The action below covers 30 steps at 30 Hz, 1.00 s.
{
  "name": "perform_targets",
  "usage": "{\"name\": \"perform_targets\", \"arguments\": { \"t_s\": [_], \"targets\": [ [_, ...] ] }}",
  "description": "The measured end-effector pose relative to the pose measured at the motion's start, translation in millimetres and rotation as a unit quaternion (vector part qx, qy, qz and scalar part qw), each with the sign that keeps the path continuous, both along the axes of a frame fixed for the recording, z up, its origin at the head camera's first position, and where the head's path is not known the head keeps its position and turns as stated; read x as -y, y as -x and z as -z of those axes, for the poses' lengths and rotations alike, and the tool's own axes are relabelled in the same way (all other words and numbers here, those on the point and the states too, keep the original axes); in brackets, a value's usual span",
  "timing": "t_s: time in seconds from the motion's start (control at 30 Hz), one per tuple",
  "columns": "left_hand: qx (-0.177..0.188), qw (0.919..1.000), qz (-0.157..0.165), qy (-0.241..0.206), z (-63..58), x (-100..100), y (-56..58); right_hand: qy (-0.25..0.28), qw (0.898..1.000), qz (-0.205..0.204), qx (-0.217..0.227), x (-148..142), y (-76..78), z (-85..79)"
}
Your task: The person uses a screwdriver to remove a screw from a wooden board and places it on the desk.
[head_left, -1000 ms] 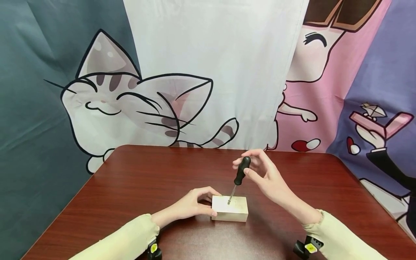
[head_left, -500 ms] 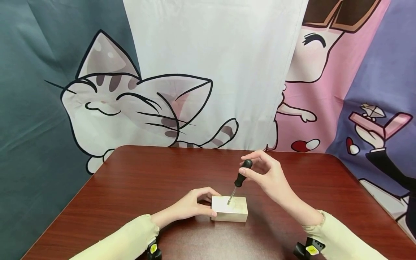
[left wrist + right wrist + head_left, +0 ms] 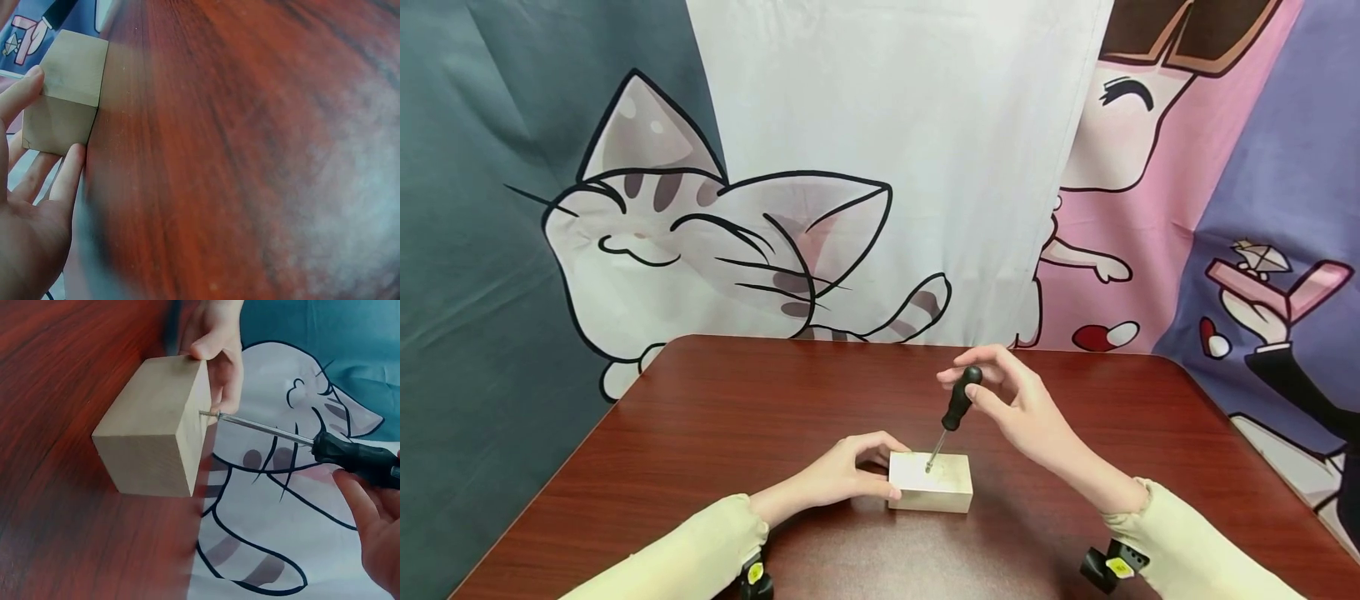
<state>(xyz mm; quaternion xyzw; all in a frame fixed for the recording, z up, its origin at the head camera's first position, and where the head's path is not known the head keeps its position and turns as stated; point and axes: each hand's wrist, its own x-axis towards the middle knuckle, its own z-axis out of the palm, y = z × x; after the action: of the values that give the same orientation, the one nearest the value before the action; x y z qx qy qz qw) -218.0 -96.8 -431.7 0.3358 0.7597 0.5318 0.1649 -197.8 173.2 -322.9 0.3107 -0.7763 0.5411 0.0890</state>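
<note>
A pale wooden block (image 3: 931,500) rests on the table. My left hand (image 3: 842,473) grips its left end, thumb on the near side and fingers on the far side. A screw (image 3: 209,414) stands partly sunk in the block's top, its head and some shank exposed. On that head sits the tip of a screwdriver (image 3: 958,407) with a black handle and thin metal shaft, tilted towards the right. My right hand (image 3: 1021,415) holds the handle lightly, thumb against it and the other fingers spread behind. In the right wrist view, the handle's end is cut off by the frame edge.
The reddish-brown wooden table (image 3: 715,408) extends around the block on all sides. Behind it hangs a cloth backdrop (image 3: 880,100) printed with a cartoon cat and other figures. A wrist camera (image 3: 756,575) is strapped below each sleeve.
The right hand's fingers closed in on the handle, then spread again as the thumb shifted along it. The screwdriver's lean varied slightly. The block and left hand stayed put.
</note>
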Motion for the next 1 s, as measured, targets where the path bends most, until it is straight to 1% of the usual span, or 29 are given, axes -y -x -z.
{"name": "perform_targets", "arguments": {
  "t_s": [0.13, 0.2, 0.27, 0.33, 0.43, 0.57, 0.7, 0.8, 0.87, 0.93, 1.0],
  "targets": [
    [-0.001, 1.0, 0.001, -0.002, 1.4, -1, 0.3, -0.017, 0.998, 0.057, -0.001, 2, -3.5, 0.7],
    [-0.001, 1.0, 0.002, -0.003, 1.7, -1, 0.3, -0.019, 0.996, 0.083, 0.005, 3, -6.0, 0.3],
    [-0.003, 1.0, 0.002, -0.004, 1.9, -1, 0.3, -0.013, 0.996, 0.092, 0.012, 4, -8.0, -1.3],
    [-0.003, 1.0, 0.001, -0.003, 1.7, -1, 0.2, -0.009, 0.996, 0.092, 0.018, 4, -9.6, -3.8],
    [-0.002, 1.0, -0.002, -0.002, 1.3, -1, 0.2, -0.008, 0.996, 0.079, 0.031, 3, -9.9, -7.8],
    [0.002, 1.0, -0.005, 0.002, 0.8, -1, 0.0, -0.027, 0.996, 0.068, 0.041, 0, -8.1, -10.6],
    [0.004, 1.0, -0.006, 0.004, 0.7, 0, -0.1, -0.047, 0.998, 0.038, 0.024, -2, -4.7, -10.2],
    [0.004, 1.0, -0.005, 0.003, 0.7, 0, 0.3, -0.044, 0.999, 0.004, 0.005, -2, -2.7, -9.1],
    [0.002, 1.0, -0.006, 0.003, 0.6, 0, 0.5, -0.037, 0.999, -0.007, -0.006, -2, -2.3, -8.1],
    [0.003, 1.0, -0.007, 0.002, 0.5, 0, 0.6, -0.024, 1.0, -0.005, -0.008, 0, -2.6, -6.1],
    [0.003, 1.0, -0.007, 0.002, 0.5, 0, 0.4, -0.016, 1.0, 0.017, -0.012, 2, -3.9, -3.7]
  ]
}}
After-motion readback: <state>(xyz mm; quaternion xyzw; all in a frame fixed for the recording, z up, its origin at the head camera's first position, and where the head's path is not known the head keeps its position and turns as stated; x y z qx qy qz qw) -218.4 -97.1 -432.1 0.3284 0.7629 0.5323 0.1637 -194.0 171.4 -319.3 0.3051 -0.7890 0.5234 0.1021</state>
